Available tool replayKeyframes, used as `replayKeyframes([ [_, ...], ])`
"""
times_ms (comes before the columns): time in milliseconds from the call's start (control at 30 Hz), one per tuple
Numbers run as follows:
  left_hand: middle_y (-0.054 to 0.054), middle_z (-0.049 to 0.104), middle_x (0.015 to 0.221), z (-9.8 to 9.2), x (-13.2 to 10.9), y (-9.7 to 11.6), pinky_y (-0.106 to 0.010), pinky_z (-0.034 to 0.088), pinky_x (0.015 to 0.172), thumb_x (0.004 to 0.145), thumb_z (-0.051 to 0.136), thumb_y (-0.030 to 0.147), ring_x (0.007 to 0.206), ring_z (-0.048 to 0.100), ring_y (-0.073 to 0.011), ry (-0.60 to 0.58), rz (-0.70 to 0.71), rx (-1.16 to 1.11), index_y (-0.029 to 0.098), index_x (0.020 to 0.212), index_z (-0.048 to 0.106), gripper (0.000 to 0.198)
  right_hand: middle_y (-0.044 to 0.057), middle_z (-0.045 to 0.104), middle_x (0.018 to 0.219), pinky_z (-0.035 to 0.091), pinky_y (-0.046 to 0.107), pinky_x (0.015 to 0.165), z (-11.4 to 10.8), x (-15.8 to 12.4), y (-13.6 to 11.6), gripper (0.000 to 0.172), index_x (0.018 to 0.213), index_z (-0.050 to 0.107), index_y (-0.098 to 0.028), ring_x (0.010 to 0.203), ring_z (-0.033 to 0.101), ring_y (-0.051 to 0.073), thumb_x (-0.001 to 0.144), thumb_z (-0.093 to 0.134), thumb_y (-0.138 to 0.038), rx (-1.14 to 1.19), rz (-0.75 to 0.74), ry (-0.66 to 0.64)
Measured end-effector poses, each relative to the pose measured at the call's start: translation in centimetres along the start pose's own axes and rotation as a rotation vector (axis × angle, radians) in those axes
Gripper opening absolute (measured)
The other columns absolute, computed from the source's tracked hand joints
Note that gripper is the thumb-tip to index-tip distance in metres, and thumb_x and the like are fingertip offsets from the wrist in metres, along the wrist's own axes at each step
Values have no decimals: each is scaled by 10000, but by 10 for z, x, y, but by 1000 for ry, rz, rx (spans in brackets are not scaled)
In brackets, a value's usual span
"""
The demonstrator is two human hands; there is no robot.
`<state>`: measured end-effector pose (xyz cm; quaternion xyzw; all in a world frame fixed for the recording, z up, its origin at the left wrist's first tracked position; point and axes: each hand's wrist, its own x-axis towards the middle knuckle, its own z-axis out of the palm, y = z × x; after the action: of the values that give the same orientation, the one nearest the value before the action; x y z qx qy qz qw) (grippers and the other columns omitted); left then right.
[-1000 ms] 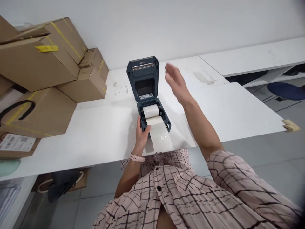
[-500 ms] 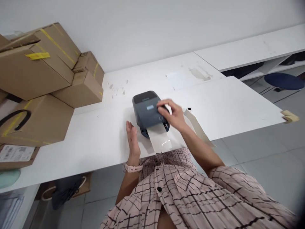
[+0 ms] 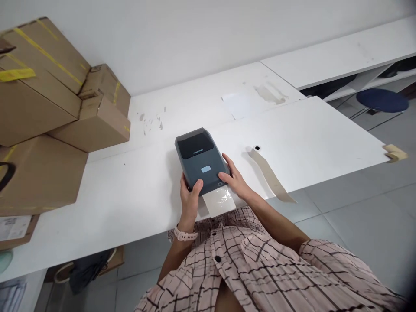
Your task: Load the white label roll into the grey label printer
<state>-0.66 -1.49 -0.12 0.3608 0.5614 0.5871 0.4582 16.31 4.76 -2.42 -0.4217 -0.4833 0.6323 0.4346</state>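
A dark grey label printer (image 3: 198, 158) sits on the white table, its lid down. A strip of pale, glossy label paper (image 3: 219, 202) comes out of its front and reaches the table edge. My left hand (image 3: 190, 197) grips the printer's front left corner, thumb on top of the lid. On the other side, my right hand (image 3: 235, 177) holds the front right corner, thumb also on the lid and fingers along the side. To the right lies a small roll with a dark core (image 3: 257, 148), its beige strip (image 3: 273, 177) trailing over the table's front edge.
Cardboard boxes (image 3: 55, 108) with yellow tape are stacked on the left of the table (image 3: 130, 190). A white sheet of paper (image 3: 234, 106) lies toward the back. A broken-looking tan piece (image 3: 394, 152) covers the right corner. A blue stool (image 3: 382, 99) stands beyond.
The printer's lid has come down and is shut. My left hand has moved from beside the printer onto its front left corner; my right hand has shifted down to the right corner.
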Motion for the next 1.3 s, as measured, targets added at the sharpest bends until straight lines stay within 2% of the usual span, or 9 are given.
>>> replayKeyframes([
  [233,-152,578,1500,-6,6,-6,-435,519,1098,841,751,579,1355,585,-321,12,52,79,242,1506,486,792,132,453,1620,392,580,1230,0,0,11,953,1578,368,-281,1492,438,366,817,651,-780,-169,-162,34],
  [400,-202,507,1513,-20,-23,-16,-408,571,977,806,776,606,1269,625,-297,94,-50,254,237,1555,361,932,69,530,1566,320,584,1257,5,-13,-23,512,1472,475,-334,1533,375,308,1004,546,-529,-638,-556,141],
  [567,-122,668,1110,-34,-59,-43,-351,567,825,868,679,625,1000,670,-228,113,-65,414,185,1191,611,549,36,746,1257,221,552,1282,11,-19,-45,345,1381,508,-300,1459,494,277,1039,511,-344,-1005,-879,-30],
  [667,-136,668,1204,-38,-59,-42,-368,567,884,922,615,617,1102,662,-246,173,-20,407,203,1246,606,525,49,755,1251,210,532,1270,17,-19,-43,390,1413,466,-264,1387,570,283,1042,538,-359,-1126,-940,-23],
  [767,-163,566,1479,-35,-48,-28,-418,534,1044,954,580,609,1368,560,-292,212,50,377,238,1411,540,590,65,763,1196,258,507,1233,25,-18,-41,325,1345,500,-241,1229,668,266,1047,536,-367,-1154,-949,32],
  [900,-108,329,1715,-17,-30,-10,-425,440,1199,995,526,591,1556,375,-291,122,146,263,297,1597,365,689,67,769,1130,287,526,1207,32,-19,-38,238,1253,549,-245,1160,690,267,1045,524,-357,-1128,-879,28],
  [1000,-80,262,1750,-5,-25,-7,-416,434,1215,1007,494,596,1575,347,-296,58,175,203,303,1647,282,735,75,725,1300,314,551,1210,24,-27,-28,297,1293,535,-272,1330,601,291,1020,576,-380,-952,-835,1],
  [1167,-66,277,1746,-3,-26,-3,-392,334,1283,1034,426,584,1611,265,-270,86,174,214,265,1642,326,694,116,362,1691,325,585,1250,1,-40,-14,609,1552,380,-294,1577,325,317,1018,558,-527,-537,-536,71],
  [1300,-67,325,1727,5,-23,24,-423,318,1294,1051,353,587,1603,288,-265,37,274,205,266,1604,404,642,77,519,1600,329,587,1262,8,-31,-31,618,1622,284,-367,1540,413,282,1061,425,-583,-297,-454,-127],
])
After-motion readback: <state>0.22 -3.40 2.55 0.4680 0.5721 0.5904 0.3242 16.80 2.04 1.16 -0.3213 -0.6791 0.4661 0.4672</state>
